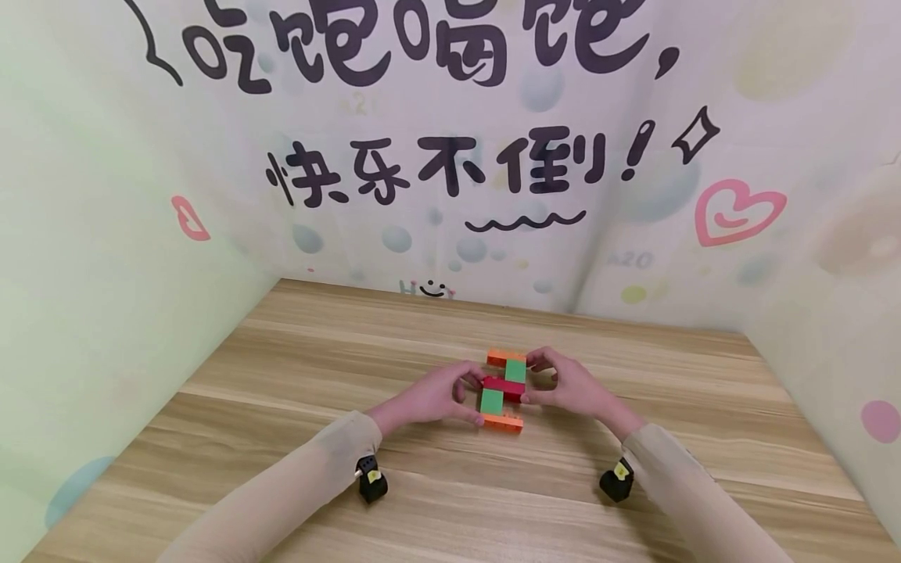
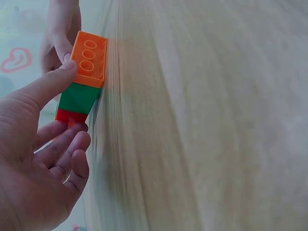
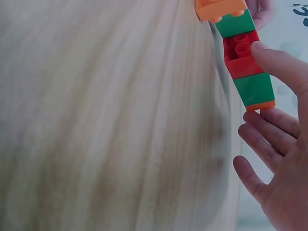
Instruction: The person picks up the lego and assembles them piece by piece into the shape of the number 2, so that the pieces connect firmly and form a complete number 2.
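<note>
A joined row of toy building blocks lies on the wooden table between both hands. Its near end is an orange block [image 1: 503, 423], then a green block [image 1: 492, 401], a red block [image 1: 504, 386], another green block [image 1: 516, 371] and a far orange block [image 1: 504, 357]. My left hand [image 1: 438, 393] grips the row, thumb against the near orange block [image 2: 97, 72] and fingertips by the red block [image 2: 70, 116]. With its thumb on the red block [image 3: 242, 54], my right hand [image 1: 572, 383] holds the other side, fingertips at the far orange end.
The wood-grain table [image 1: 338, 336] reaches back to a printed cloth backdrop [image 1: 436, 250] with dark lettering. Pale walls close in the left and right sides. A small black camera hangs at each wrist, the left camera [image 1: 372, 481] and the right camera [image 1: 616, 481].
</note>
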Tool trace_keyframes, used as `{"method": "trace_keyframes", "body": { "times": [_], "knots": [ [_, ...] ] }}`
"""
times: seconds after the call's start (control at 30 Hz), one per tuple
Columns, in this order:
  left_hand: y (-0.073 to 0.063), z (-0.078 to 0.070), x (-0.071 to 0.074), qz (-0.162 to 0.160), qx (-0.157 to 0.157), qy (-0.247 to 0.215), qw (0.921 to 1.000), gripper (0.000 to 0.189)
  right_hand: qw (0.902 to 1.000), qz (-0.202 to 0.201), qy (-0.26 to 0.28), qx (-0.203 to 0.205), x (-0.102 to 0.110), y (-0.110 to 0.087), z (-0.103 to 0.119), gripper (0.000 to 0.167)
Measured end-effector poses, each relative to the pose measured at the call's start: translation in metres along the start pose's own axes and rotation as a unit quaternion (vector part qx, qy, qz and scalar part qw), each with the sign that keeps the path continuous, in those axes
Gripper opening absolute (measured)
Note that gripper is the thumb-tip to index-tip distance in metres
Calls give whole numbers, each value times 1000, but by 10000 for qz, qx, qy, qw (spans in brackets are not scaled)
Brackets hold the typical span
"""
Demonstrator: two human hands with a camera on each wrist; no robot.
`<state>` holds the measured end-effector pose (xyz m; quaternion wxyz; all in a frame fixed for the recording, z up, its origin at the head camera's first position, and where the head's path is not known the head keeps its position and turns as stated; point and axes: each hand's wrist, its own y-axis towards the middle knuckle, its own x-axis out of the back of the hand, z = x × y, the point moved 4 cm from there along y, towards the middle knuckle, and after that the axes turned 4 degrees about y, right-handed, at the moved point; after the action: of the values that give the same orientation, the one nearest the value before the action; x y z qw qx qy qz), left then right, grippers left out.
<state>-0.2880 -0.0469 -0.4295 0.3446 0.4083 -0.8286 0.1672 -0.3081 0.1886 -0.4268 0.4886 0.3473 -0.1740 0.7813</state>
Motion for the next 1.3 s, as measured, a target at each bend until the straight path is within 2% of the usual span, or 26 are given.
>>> {"method": "trace_keyframes", "body": {
  "times": [0.27, 0.77, 1.3],
  "knots": [
    [0, 1, 0, 38, 33, 42, 10000, 58, 10000, 63, 42, -35, -1, 0, -2, 60],
    [1, 3, -2, 53, 142, 101, 9998, 63, 9998, 128, -140, 49, -2, 2, -8, 60],
    [3, 3, -4, 49, 221, -12, 9997, 62, 9995, 180, -241, 11, -1, 3, -10, 61]
  ]
}}
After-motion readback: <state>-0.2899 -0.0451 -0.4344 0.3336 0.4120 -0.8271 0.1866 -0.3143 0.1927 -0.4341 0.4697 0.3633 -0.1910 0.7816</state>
